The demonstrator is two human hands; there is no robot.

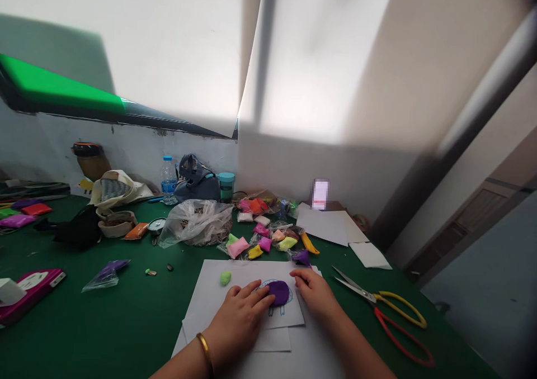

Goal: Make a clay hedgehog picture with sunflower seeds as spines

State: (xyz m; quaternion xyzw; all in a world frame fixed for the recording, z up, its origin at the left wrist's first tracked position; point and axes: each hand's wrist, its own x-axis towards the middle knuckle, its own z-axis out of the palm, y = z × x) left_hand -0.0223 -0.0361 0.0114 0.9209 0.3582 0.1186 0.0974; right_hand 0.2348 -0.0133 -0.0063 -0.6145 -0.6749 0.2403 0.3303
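Note:
A flattened round piece of purple modelling clay [279,293] lies on a sheet of white paper [210,295], over a blue line drawing that shows around its edge and below it. My left hand [245,314], with a gold bracelet on the wrist, stretches its fingers flat, and the fingertips touch the clay's left side. My right hand [314,295] rests at the sheet's right edge with its fingers curled in; whatever they may hold is hidden. A small light-green clay lump [225,278] sits on the paper's upper left.
Scissors [373,298] with yellow and red handles lie open to the right. Small clay packets [238,247] and a clear plastic bag [197,222] are beyond the paper. A purple packet [107,273] and a magenta case [33,295] are on the left. A lit phone [320,194] stands behind.

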